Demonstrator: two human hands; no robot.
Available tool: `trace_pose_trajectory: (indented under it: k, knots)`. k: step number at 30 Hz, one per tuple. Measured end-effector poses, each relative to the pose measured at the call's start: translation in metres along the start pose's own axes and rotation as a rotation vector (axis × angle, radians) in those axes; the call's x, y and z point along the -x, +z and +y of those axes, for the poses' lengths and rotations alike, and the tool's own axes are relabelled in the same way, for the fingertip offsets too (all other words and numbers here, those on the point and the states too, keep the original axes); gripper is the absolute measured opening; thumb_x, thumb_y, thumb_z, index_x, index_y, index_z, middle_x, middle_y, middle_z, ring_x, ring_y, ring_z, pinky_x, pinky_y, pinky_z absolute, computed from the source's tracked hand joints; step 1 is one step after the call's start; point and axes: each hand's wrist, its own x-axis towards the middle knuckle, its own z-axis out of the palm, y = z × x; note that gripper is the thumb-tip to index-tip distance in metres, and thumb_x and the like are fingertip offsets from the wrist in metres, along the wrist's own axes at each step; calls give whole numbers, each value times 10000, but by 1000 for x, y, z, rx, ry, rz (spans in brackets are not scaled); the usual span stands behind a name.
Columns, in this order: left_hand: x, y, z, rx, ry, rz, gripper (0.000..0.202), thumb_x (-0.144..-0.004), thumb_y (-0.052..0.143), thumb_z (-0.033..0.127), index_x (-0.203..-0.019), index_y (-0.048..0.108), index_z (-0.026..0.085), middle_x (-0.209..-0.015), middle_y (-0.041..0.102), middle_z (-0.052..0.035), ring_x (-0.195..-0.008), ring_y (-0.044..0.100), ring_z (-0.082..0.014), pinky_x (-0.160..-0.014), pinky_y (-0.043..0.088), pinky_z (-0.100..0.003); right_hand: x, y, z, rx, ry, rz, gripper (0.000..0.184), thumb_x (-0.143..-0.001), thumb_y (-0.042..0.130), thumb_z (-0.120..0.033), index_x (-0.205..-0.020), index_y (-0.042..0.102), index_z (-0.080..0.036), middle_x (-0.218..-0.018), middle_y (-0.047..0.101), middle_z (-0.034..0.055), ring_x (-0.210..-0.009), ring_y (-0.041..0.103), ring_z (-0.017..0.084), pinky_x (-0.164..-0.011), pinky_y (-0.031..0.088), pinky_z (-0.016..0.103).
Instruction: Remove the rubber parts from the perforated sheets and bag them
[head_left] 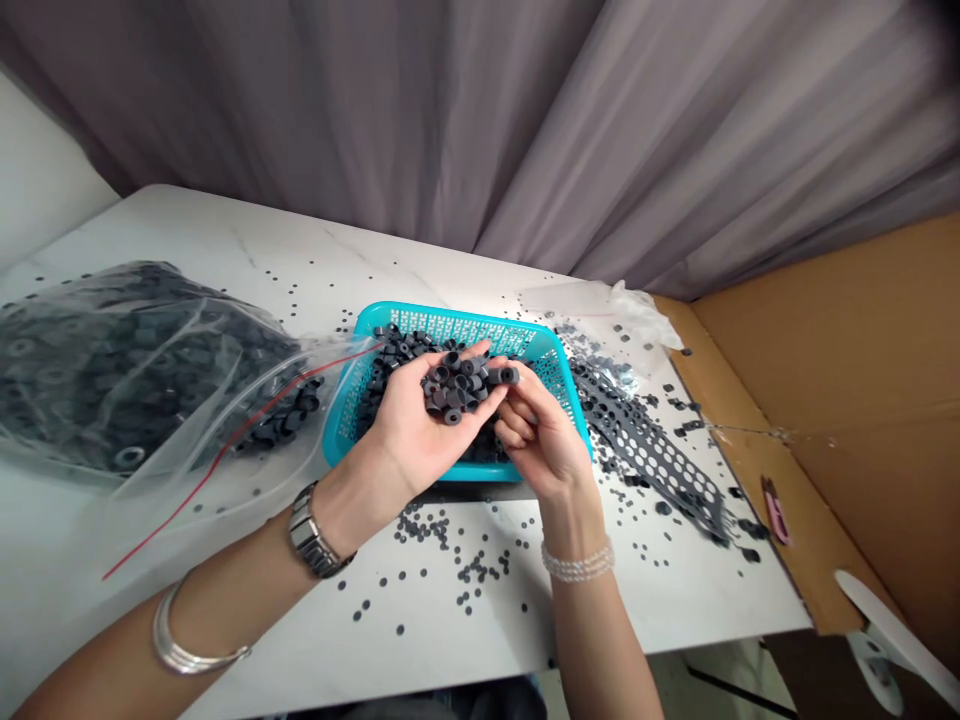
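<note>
Over the turquoise plastic basket [568,365], my left hand [409,415] is cupped palm up around a heap of small dark grey rubber caps [457,385]. My right hand [536,420] is beside it, thumb and forefinger pinching a single dark cap [508,375] at the heap's right edge. More of these caps lie in the basket below, partly hidden by my hands. To the left, a clear zip bag [187,340] with a red strip is full of similar caps, its mouth lying against the basket's left side.
Perforated dark rubber sheets [660,450] lie right of the basket among loose scraps. Small black discs [480,572] are scattered over the white table [300,650]. A pink-handled cutter [775,512] rests on cardboard [750,440] at the right. A grey curtain [420,110] hangs behind.
</note>
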Motion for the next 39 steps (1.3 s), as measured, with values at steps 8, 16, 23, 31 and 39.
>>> trace_pose_trajectory:
  k: [8,16,23,31,39]
  knots:
    - [4,5,0,59,-16,-7,255,-814,452,105,-1030,585,120,-1034,668,-134,-1047,619,-260,-841,564,-367,3,-2,-6,14,-17,-8,117,-753,632,-274,-778,535,-213,-551,185,-92,-467,66,84,-390,113,232]
    - [2,3,1,2,-49,3,258,-813,468,119,-1035,599,108,-1002,664,-125,-943,637,-216,-787,565,-326,4,-3,-7,-20,-1,-70,94,-744,537,-290,-742,475,-220,-629,332,-51,-485,100,90,-396,103,242]
    - [1,2,2,-14,-45,14,268,-810,473,110,-1035,619,107,-924,681,-108,-922,650,-209,-768,562,-313,3,-3,-7,-60,26,-42,80,-744,570,-269,-763,531,-203,-700,434,-12,-511,150,93,-371,124,215]
    - [-9,-4,7,-64,-17,30,226,-839,450,143,-971,631,115,-874,664,-106,-833,637,-179,-679,548,-290,3,0,-6,108,-61,49,108,-740,686,-242,-792,614,-180,-783,531,13,-529,270,63,-369,159,193]
    - [-14,-14,0,-314,-112,-39,42,-768,644,173,-775,651,133,-737,611,-38,-652,551,-113,-502,424,-207,3,-3,-1,238,-220,201,144,-759,709,-276,-856,699,-171,-581,427,-41,-498,294,59,-414,169,218]
